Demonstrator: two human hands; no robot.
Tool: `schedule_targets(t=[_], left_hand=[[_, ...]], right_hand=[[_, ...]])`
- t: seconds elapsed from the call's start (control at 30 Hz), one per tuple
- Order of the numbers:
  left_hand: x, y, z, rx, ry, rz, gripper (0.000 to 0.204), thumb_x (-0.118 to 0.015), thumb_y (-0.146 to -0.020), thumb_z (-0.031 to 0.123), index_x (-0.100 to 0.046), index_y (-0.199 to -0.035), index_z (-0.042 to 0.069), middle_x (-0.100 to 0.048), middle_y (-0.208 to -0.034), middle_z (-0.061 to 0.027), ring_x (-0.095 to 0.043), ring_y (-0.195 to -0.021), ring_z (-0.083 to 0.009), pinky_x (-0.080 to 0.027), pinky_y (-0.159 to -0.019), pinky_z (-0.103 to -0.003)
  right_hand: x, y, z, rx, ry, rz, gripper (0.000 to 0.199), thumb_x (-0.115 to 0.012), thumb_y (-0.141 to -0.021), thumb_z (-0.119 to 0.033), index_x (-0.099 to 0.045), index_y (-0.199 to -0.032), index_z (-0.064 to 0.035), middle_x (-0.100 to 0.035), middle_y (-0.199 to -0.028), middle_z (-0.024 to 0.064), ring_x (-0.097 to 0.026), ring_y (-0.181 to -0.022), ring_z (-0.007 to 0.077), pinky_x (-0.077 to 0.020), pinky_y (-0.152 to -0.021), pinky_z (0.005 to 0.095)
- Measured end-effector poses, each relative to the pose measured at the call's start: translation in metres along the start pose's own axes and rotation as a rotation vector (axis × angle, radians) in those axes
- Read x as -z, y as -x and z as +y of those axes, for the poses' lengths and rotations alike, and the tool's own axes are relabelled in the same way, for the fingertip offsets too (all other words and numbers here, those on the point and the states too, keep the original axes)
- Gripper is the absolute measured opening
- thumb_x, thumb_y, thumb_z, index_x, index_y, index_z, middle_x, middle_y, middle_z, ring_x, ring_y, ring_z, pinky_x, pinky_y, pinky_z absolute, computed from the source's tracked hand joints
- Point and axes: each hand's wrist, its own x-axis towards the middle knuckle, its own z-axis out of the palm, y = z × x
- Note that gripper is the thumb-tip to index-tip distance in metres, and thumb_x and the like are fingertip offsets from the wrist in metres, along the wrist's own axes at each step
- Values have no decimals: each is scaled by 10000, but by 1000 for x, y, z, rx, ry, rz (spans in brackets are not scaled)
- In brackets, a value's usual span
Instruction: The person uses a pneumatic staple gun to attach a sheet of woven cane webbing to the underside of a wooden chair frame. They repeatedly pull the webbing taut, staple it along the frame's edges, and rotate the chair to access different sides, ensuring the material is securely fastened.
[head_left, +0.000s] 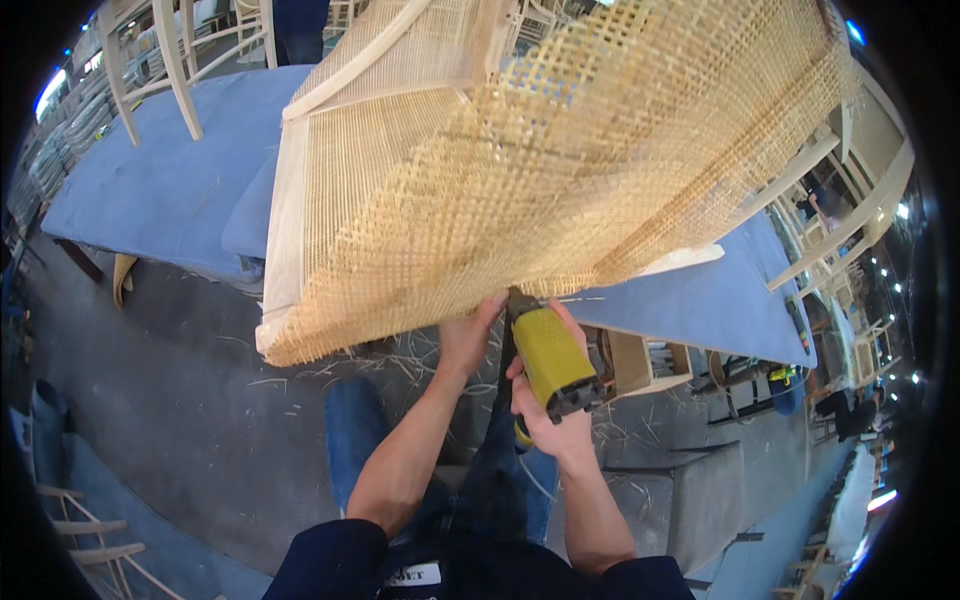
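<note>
A broad sheet of woven cane webbing (560, 170) lies slantwise over a pale wooden chair frame (287, 225), its loose part bulging up toward the upper right. My left hand (463, 340) grips the sheet's near edge, thumb against the rim; its other fingers are partly hidden beneath. In my right hand (560, 425) is a yellow and black staple gun (552, 355), fingers wrapped round its grip. The tool's dark nose meets the near edge of the webbing, just right of my left thumb. Whether it presses on wood there, I cannot tell.
Blue padded worktables (190, 160) stand at left and right. Beneath the right one is an open wooden box (640, 365). Cane scraps (400, 375) litter the dark floor. Pale wooden chairs (175, 70) stand on the left table, with more frames at the right.
</note>
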Motion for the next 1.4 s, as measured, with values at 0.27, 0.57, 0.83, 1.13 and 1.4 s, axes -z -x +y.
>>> schedule_targets(t=[0.27, 0.57, 0.83, 1.13, 1.4], left_hand=[[13, 13, 6, -168, 426, 47, 411, -685, -967, 65, -531, -1345, 12, -633, -1225, -73, -638, -1046, -182, -528, -935, -325], [21, 15, 13, -239, 98, 152, 390, -771, -914, 69, -623, -1262, -28, -670, -1208, -81, -629, -1077, -172, -514, -964, -326], [20, 19, 25, -252, 126, 134, 377, -776, -912, 67, -628, -1243, -35, -674, -1189, -73, -632, -1064, -159, -519, -941, -308], [21, 13, 24, -281, 209, 102, 397, -777, -903, 43, -622, -1260, -35, -670, -1204, -80, -637, -1072, -172, -523, -947, -314], [25, 14, 21, -225, 135, 98, 369, -766, -916, 65, -638, -1246, -37, -672, -1197, -75, -632, -1059, -177, -520, -939, -322]], right_hand=[[-3, 6, -5, -4, -150, 30, 846, -603, -843, 94, -257, -1601, -52, -607, -1283, 201, -669, -1003, 189, -574, -623, 262], [-8, 9, -8, -31, -184, 25, 843, -598, -844, 112, -259, -1598, -47, -608, -1317, 215, -665, -899, 161, -555, -615, 251], [-12, 2, -4, -62, -55, -3, 840, -604, -839, 82, -271, -1597, -59, -631, -1098, 132, -639, -783, 126, -536, -597, 250], [-26, 10, -8, 29, -148, 51, 847, -599, -843, 95, -267, -1603, -73, -623, -1237, 174, -668, -946, 173, -563, -609, 251], [-21, 3, -2, -135, -91, -1, 845, -605, -827, 89, -290, -1593, -75, -648, -1163, 145, -649, -823, 128, -549, -605, 257]])
